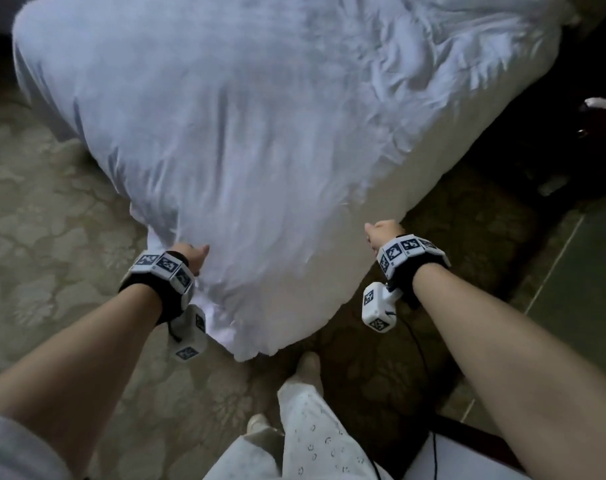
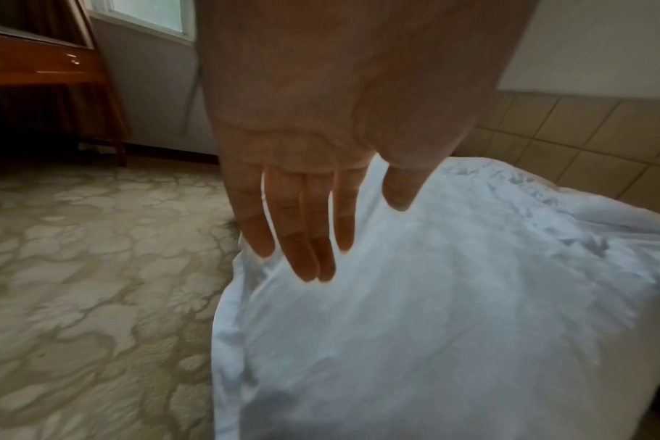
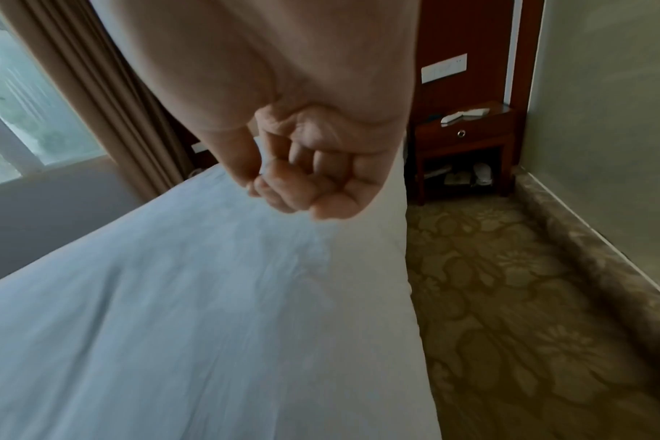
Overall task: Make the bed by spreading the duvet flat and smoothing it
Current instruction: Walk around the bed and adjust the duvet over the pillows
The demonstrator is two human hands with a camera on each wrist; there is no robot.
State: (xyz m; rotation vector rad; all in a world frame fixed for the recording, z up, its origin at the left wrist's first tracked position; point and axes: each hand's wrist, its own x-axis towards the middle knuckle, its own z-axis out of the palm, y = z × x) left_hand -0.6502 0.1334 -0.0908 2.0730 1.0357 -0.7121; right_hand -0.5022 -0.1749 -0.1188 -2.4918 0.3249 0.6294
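Note:
A white duvet (image 1: 260, 133) covers the bed, with wrinkles toward the far right, and its near corner hangs down toward my legs. My left hand (image 1: 190, 256) lies at the duvet's near left edge. In the left wrist view its fingers (image 2: 306, 238) are straight and slightly spread, with the tips against the duvet (image 2: 434, 297). My right hand (image 1: 381, 233) hovers at the bed's near right side, just off the cloth. There the right hand (image 3: 306, 184) is curled into a fist with nothing seen inside it, above the duvet (image 3: 170, 297).
The pale mattress side (image 1: 416, 161) shows below the duvet on the right. Patterned carpet (image 1: 52, 202) surrounds the bed. A dark wooden nightstand (image 3: 464, 140) stands by the right wall. A wooden desk (image 2: 38, 68) and a curtain (image 3: 95, 89) are by the window. My legs (image 1: 305, 427) stand at the bed corner.

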